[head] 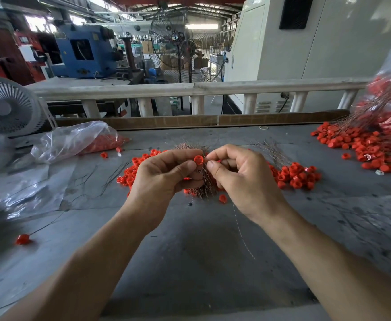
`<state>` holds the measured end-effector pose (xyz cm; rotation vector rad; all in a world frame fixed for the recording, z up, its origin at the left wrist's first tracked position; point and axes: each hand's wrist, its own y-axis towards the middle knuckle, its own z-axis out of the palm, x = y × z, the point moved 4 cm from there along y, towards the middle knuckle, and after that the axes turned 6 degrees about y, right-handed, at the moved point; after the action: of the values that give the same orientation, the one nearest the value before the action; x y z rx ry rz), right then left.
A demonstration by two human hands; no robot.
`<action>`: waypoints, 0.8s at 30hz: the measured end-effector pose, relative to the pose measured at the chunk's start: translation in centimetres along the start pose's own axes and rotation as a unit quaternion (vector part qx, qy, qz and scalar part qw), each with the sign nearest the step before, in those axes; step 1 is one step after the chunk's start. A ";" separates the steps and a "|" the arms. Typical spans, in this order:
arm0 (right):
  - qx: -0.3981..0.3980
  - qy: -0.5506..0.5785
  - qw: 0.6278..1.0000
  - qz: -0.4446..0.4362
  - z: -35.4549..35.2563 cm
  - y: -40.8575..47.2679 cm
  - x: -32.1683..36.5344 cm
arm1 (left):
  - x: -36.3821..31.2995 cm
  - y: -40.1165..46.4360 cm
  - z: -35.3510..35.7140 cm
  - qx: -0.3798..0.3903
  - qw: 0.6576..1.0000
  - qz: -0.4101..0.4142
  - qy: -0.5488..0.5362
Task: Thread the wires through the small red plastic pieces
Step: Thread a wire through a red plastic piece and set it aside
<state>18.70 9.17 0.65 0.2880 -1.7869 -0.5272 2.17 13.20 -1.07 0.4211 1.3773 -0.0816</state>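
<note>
Near the left edge of the grey worktable (201,251) a white round desk fan (6,107) stands beside a clear plastic bag of red pieces (78,140); at the table's middle the left hand (164,179) pinches a small red plastic ring (198,159) between thumb and forefinger, over a bundle of thin coppery wires (203,184); the right hand (243,179), close against it, pinches a thin wire (240,230) at the ring; loose red rings (296,176) lie behind; a heap of threaded red pieces (363,144) fills the far right corner.
</note>
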 end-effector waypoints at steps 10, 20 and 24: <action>0.002 -0.006 1.000 -0.016 0.0 -0.1 -0.1 | 0.1 -0.1 0.0 0.001 1.000 -0.017 -0.009; 0.017 -0.002 1.000 -0.012 0.0 0.0 -0.1 | 0.2 0.1 -0.1 0.004 1.000 -0.017 -0.015; 0.030 0.007 0.999 -0.008 0.0 0.1 -0.3 | 0.2 0.2 -0.1 0.003 1.000 -0.017 -0.016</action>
<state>18.80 9.36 0.46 0.3479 -1.7893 -0.4826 2.15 13.46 -1.26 0.4010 1.3540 -0.1198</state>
